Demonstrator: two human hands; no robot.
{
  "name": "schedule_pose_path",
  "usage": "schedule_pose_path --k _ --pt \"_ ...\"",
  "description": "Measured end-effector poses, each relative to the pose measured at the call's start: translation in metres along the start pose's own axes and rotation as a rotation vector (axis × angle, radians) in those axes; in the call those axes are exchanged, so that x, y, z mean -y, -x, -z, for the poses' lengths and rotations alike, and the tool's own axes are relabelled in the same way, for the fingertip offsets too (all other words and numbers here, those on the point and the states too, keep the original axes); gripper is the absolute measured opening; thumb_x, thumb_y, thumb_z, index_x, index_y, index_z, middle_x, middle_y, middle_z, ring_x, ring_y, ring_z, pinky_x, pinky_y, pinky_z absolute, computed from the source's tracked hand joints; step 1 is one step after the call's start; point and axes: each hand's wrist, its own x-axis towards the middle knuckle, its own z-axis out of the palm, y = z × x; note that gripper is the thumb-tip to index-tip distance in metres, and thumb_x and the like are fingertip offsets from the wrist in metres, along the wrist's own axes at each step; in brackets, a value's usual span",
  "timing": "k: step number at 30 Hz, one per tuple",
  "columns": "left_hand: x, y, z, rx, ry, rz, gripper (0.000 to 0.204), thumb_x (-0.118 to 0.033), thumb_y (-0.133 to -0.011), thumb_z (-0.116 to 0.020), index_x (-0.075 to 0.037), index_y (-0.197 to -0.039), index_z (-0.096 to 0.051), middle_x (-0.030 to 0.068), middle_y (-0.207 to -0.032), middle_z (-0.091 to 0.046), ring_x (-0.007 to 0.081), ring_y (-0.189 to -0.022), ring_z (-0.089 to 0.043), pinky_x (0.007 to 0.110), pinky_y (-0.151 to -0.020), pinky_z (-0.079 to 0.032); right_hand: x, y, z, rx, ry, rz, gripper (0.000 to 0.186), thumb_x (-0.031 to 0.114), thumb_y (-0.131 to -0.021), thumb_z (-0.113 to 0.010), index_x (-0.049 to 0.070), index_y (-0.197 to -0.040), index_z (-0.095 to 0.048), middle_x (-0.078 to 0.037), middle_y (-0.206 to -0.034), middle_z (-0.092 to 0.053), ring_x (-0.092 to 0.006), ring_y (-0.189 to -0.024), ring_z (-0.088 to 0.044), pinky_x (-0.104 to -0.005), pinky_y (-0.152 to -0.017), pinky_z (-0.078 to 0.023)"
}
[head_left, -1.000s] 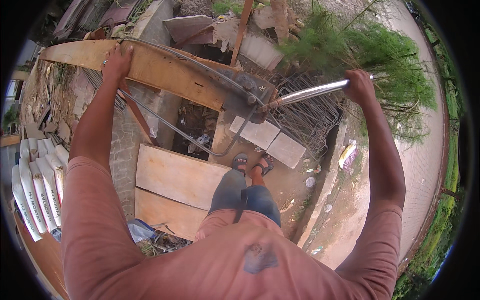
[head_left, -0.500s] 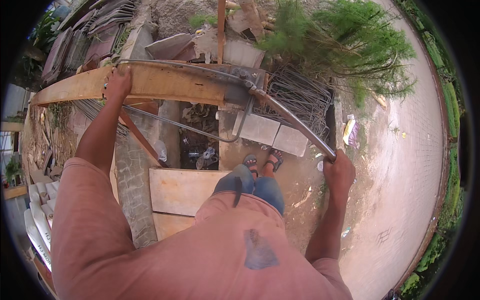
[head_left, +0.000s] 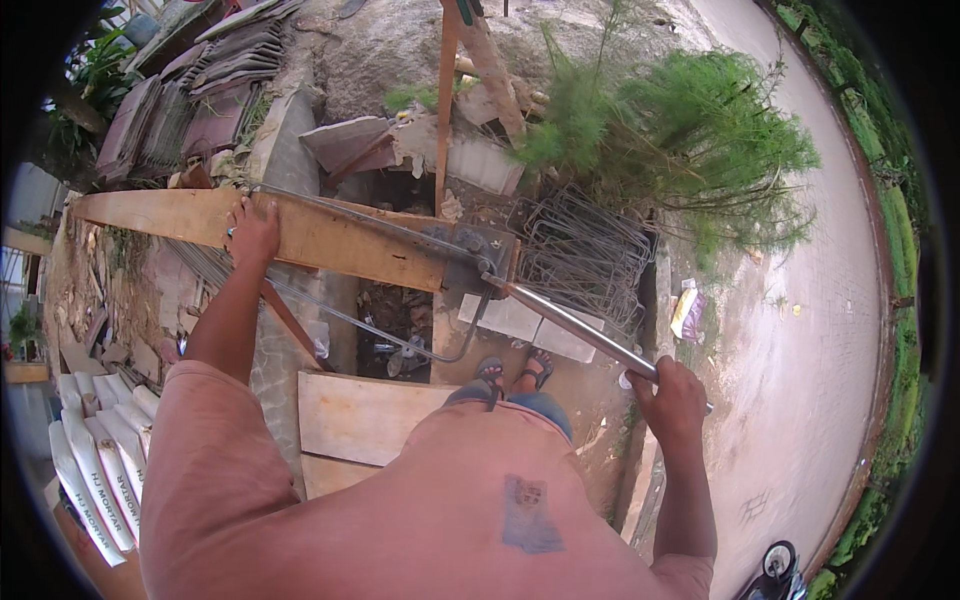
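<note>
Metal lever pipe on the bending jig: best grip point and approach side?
Grip the lever pipe at its free near end, where the right hand wraps it, coming from above: it slants down from the jig, so that end likely gives most leverage. The left hand steadies the plank.

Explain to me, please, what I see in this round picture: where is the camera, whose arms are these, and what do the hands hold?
The camera sits on a person's head and looks down, so you see their own chest, arms and feet; its wide lens bends the picture round. The left hand presses on a long wooden plank, beside a thin steel rod lying along it. The right hand has its fingers closed around a long metal pipe, which is the lever of a metal tool fixed at the plank's end. Behind the tool lies a pile of bent wire frames, beside a green bush.
</note>
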Motion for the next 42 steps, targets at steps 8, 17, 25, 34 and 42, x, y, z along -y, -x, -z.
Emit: schedule_pose_path --k 8,17,25,34,42 --pt "0.006 -0.004 -0.006 -0.008 -0.001 -0.005 0.076 -0.062 -0.094 -0.034 -0.011 -0.15 -0.029 0.0115 -0.156 -0.027 0.0309 -0.143 -0.025 0.055 -0.113 -0.021 -0.003 0.024 -0.039 0.064 -0.092 -0.1 0.038 0.033 -0.078 -0.075 0.003 -0.08 -0.052 -0.018 -0.074 -0.059 -0.0393 -0.073 -0.059 -0.0482 -0.065 -0.045" --pt "0.005 -0.013 0.004 -0.014 0.025 -0.08 0.077 -0.062 -0.093 -0.034 -0.008 -0.148 -0.031 0.0145 -0.154 -0.03 0.0345 -0.141 -0.029 0.055 -0.111 -0.024 0.013 0.036 -0.034 -0.104 -0.085 -0.233 0.054 0.053 -0.077 -0.071 0.002 -0.077 -0.055 -0.018 -0.072 -0.059 -0.0387 -0.071 -0.058 -0.0483 -0.064 -0.044" --pt "0.014 -0.019 0.0 -0.035 0.049 -0.098 0.076 -0.063 -0.093 -0.034 -0.008 -0.146 -0.036 0.0127 -0.152 -0.034 0.0343 -0.138 -0.033 0.052 -0.111 -0.026 0.05 0.072 -0.053 -0.37 -0.037 -0.264 0.056 0.057 -0.075 -0.07 0.004 -0.072 -0.054 -0.017 -0.068 -0.057 -0.0372 -0.071 -0.058 -0.0479 -0.063 -0.041" --pt "-0.003 -0.009 -0.01 -0.024 0.008 -0.081 0.073 -0.059 -0.094 -0.034 -0.011 -0.148 -0.032 0.0112 -0.154 -0.031 0.0319 -0.141 -0.03 0.054 -0.112 -0.023 0.015 0.059 -0.048 -0.207 -0.139 -0.189 0.05 0.053 -0.074 -0.073 0.005 -0.07 -0.058 -0.015 -0.067 -0.06 -0.0353 -0.068 -0.06 -0.0466 -0.062 -0.042" --pt "-0.039 0.056 0.054 -0.206 0.097 -0.317 0.059 -0.037 -0.092 -0.054 -0.001 -0.137 -0.045 0.0175 -0.147 -0.039 0.0335 -0.135 -0.037 0.055 -0.11 -0.025 -0.023 0.031 -0.04 -0.356 -0.351 -0.099 0.052 0.058 -0.072 -0.073 0.007 -0.068 -0.061 -0.011 -0.065 -0.06 -0.0316 -0.063 -0.06 -0.0433 -0.059 -0.044"
